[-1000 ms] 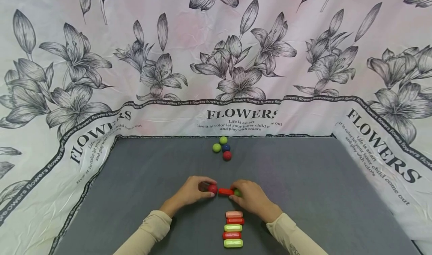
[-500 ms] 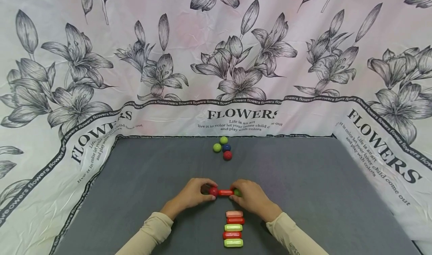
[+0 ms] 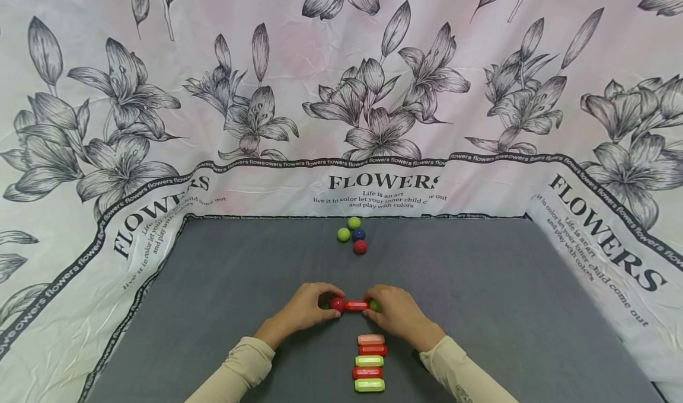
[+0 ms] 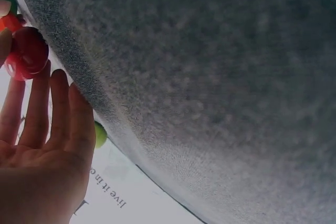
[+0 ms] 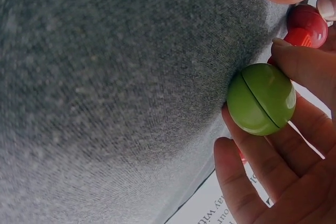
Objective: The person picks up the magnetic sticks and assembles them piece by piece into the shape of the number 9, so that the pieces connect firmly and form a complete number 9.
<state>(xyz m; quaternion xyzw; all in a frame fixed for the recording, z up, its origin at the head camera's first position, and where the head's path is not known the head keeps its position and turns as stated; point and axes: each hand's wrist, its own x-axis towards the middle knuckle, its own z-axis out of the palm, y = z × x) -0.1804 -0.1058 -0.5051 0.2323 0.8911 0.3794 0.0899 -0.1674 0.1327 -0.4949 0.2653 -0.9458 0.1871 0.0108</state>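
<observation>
Above the middle of the grey table, my left hand [image 3: 306, 306] pinches a glossy red ball [image 3: 337, 304] between thumb and fingers. The ball meets the left end of a short red faceted rod [image 3: 356, 305]. A green ball [image 5: 261, 99] sits at the rod's other end, gripped by my right hand [image 3: 397, 311]. In the right wrist view its thumb lies along the rod end and the fingers curve behind the ball, which has a dark seam round it. From the left wrist, the red ball [image 4: 27, 53] shows at the fingertips, the rod partly hidden behind it.
Nearer the front, several rods lie in a column: a peach rod [image 3: 370, 339], red rods and yellow-green ones such as the front rod [image 3: 369, 385]. Toward the back are two green balls [image 3: 344, 234], a blue ball [image 3: 358, 234] and a red ball [image 3: 360, 247]. Flowered cloth [image 3: 256, 184] walls the table.
The left hand has moved slightly right and toward the front, bringing its red ball from a small gap up against the rod's end. The right hand stays almost still.
</observation>
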